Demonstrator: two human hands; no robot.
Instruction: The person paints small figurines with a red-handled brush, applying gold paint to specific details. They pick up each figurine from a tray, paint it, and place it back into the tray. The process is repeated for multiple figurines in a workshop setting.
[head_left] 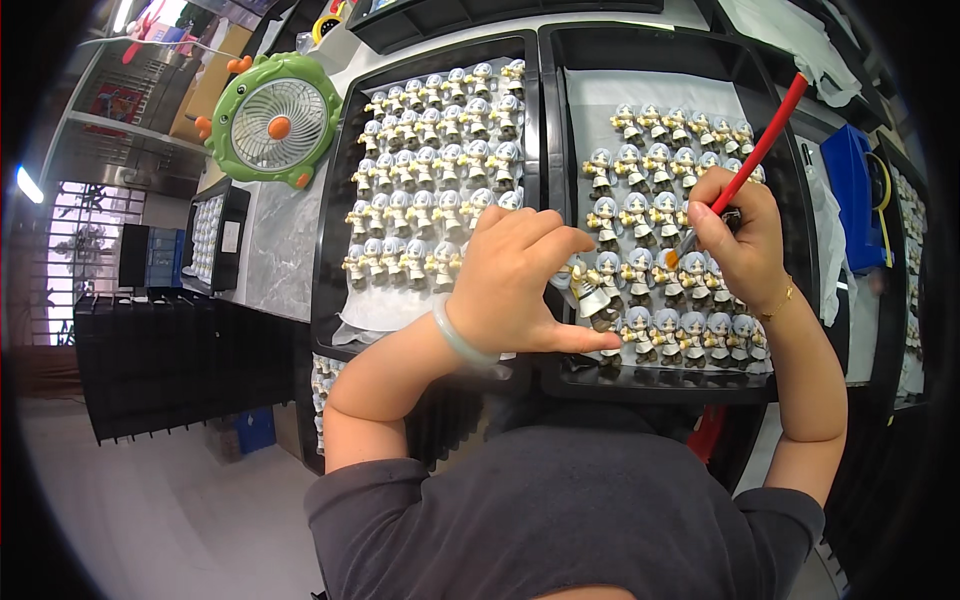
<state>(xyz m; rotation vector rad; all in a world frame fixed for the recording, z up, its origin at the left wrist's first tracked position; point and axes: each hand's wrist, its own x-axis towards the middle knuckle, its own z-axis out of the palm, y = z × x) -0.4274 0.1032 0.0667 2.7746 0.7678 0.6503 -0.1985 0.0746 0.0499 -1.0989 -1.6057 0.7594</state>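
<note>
Red brush (760, 144) is held pen-style by the right hand (740, 235), likely for fine control. One tilted figurine (592, 296), over the black tray (555, 150), seems grasped by the left hand (512, 272), between thumb and fingers, probably leaving most of it exposed. Figurine rows (665, 213) are arranged on white paper (650, 88), presumably against scuffing.

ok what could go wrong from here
The slim red-handled paintbrush in the right hand hangs over closely packed rows, so its orange tip might smear neighbouring small pale-haired figurines.

The tilted white-and-gold figurine between the fingers of the left hand could slip and perhaps nudge those close beside it.
</note>
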